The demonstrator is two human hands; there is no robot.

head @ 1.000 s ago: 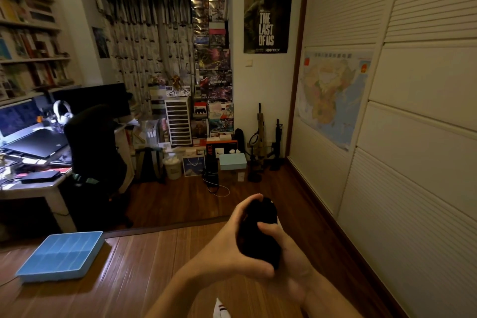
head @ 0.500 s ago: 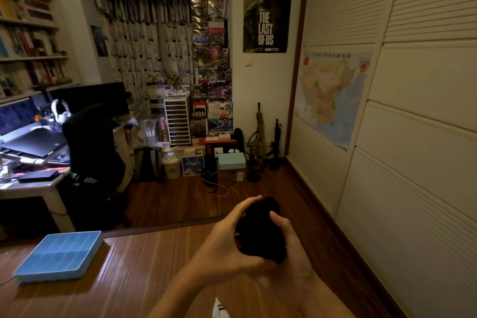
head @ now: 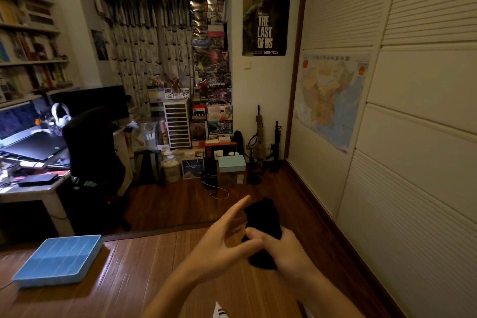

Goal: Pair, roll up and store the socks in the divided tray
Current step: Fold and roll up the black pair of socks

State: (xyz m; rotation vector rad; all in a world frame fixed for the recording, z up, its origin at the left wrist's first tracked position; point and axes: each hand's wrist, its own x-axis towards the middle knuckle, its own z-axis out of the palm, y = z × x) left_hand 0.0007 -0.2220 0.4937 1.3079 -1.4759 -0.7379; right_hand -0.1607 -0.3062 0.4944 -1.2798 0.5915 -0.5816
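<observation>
A rolled black sock bundle (head: 263, 224) is held up in front of me over the wooden surface. My right hand (head: 281, 250) grips it from below and the right, fingers curled round it. My left hand (head: 222, 237) is beside the bundle on its left, fingers straight and spread, thumb touching near the right hand's fingers. The blue divided tray (head: 85, 264) lies on the wood at the lower left, well away from both hands; its compartments look empty. A white sock (head: 219, 312) with dark stripes peeks in at the bottom edge.
The wooden platform (head: 144, 279) runs from the tray to the louvred wardrobe doors (head: 413, 188) on the right. Beyond its edge is a lower floor with a black chair (head: 95, 152), a desk (head: 31, 188) at left and stacked boxes (head: 214, 121) at the back.
My left hand has let go of the black bundle and opened, its fingers now straight. The right hand still holds the bundle, slightly lower and further right.
</observation>
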